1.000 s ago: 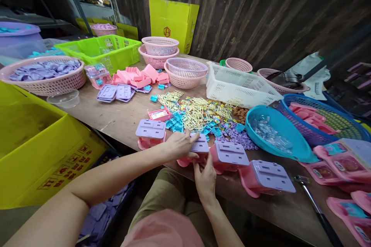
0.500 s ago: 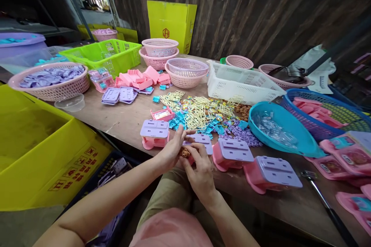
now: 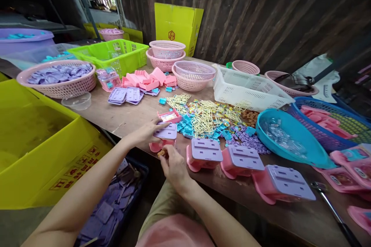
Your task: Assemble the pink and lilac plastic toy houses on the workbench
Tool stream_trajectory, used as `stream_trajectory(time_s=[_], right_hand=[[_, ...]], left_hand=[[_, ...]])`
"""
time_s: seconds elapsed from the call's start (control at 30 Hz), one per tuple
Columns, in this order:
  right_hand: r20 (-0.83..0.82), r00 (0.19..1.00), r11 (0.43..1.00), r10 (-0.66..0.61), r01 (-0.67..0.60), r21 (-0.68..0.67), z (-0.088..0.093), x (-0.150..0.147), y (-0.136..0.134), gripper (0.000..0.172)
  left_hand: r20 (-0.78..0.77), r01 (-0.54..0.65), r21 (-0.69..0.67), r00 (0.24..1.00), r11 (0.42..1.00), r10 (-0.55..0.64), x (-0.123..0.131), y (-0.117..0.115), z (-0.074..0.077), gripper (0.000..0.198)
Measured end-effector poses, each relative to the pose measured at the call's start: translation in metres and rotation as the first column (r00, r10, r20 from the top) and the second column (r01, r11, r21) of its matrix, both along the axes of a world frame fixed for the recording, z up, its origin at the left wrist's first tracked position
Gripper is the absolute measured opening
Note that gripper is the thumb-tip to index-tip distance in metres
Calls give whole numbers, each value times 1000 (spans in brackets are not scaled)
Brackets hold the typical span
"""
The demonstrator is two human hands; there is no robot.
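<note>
My left hand (image 3: 145, 134) is at the leftmost pink toy box with a purple lid (image 3: 167, 131), fingers along the lid's far edge and thumb at its near left side. Just below that box, at the table's front edge, my right hand (image 3: 176, 166) pinches a small brown animal figure (image 3: 162, 153), partly hidden by the fingers. To the right stand three more such boxes, a near one (image 3: 205, 150), a middle one (image 3: 245, 158) and a far right one (image 3: 285, 179). Behind my left hand lies an open pink tray (image 3: 171, 115) with something pale inside.
Cream plastic frames (image 3: 205, 119), turquoise pieces (image 3: 185, 126), purple pieces (image 3: 249, 141) and brown figures (image 3: 249, 117) lie piled mid-table. A turquoise basin (image 3: 321, 157) holds clear parts. A black-handled tool (image 3: 333, 210) lies right. A yellow carton (image 3: 58, 170) stands left.
My hands have parted and moved left. The left one has gone to the leftmost box; the right one carries the brown figure beside it. The view has turned slightly left.
</note>
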State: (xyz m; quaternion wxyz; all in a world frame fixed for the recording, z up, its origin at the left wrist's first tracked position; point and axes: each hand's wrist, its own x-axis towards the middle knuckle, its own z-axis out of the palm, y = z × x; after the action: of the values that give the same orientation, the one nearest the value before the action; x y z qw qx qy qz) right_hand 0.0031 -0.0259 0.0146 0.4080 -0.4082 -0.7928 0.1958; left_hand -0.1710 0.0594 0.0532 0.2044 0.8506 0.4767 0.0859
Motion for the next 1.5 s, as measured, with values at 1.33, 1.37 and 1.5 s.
stream_trajectory(time_s=[1.33,1.37,1.5], right_hand=[[-32,949,903,-313,287,-320,-21,-7,58,55],[-52,955,900,-291,255,-353,-20,-6,59,54],[9,942,882,-337,318,-348,-9,-8,59,49]], left_hand=[[242,31,-183,970,983,14,-8,26,0,68],[240,-5,-187,970,982,51,-7,26,-1,72],[267,-82,-150,956,985,120,-2,24,-3,69]])
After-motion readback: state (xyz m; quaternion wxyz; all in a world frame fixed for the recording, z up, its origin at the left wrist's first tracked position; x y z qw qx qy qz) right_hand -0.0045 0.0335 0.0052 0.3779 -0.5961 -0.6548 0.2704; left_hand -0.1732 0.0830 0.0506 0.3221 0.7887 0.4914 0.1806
